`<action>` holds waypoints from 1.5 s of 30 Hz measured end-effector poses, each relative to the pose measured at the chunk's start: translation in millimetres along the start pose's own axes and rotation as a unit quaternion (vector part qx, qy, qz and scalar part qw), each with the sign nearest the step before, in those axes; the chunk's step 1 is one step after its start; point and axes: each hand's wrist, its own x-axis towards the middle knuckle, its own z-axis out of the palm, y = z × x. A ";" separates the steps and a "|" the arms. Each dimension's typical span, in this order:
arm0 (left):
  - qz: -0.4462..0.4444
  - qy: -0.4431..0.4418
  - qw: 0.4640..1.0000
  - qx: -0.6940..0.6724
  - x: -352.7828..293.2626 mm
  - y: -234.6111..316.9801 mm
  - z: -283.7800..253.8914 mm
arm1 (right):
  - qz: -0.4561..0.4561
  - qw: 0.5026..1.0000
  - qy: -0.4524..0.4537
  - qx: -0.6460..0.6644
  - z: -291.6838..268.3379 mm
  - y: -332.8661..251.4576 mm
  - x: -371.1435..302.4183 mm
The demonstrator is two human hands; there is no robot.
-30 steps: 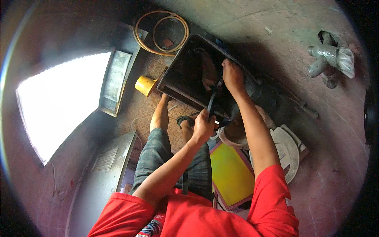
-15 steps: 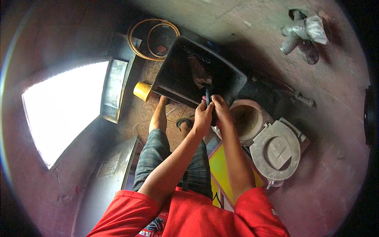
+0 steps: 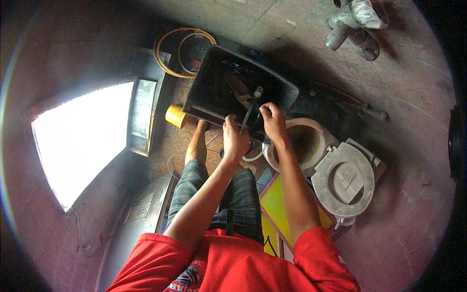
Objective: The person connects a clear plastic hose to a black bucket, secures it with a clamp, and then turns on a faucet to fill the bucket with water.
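A dark, narrow strip with a greyish sheen runs up from my left hand over the near side of a black plastic tub. My left hand is closed on its lower end, thumb side towards it. My right hand is pinched a short way to the right, and dark material hangs just under its fingertips, seemingly the same strip. Beyond the fingers, within the tub's outline, shows a small pale round knob. A brownish elongated shape lies in the tub; whether it is an object or a reflection is unclear.
A toilet bowl and a dirty pale toilet seat stand on the right. At the left are a yellow pail and a coiled orange hose. Grey pipe fittings are at the upper right. Yellow panels lean beside my legs.
My hands have parted: the left has moved left and down, the right slightly up and right. The strip now shows stretched out between them, and the pale knob is plainer to see.
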 end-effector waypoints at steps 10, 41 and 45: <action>-0.104 -0.166 0.971 -0.134 2.5 30.8 1.3 | -0.005 0.998 0.046 0.036 12.7 5.4 -5.4; -0.479 -0.307 0.621 -0.540 26.3 13.9 17.3 | 0.024 0.974 0.125 0.188 24.5 25.3 -58.2; -0.437 -0.354 0.565 -0.603 25.8 -19.1 29.3 | 0.124 0.945 0.095 0.288 23.1 24.9 -54.6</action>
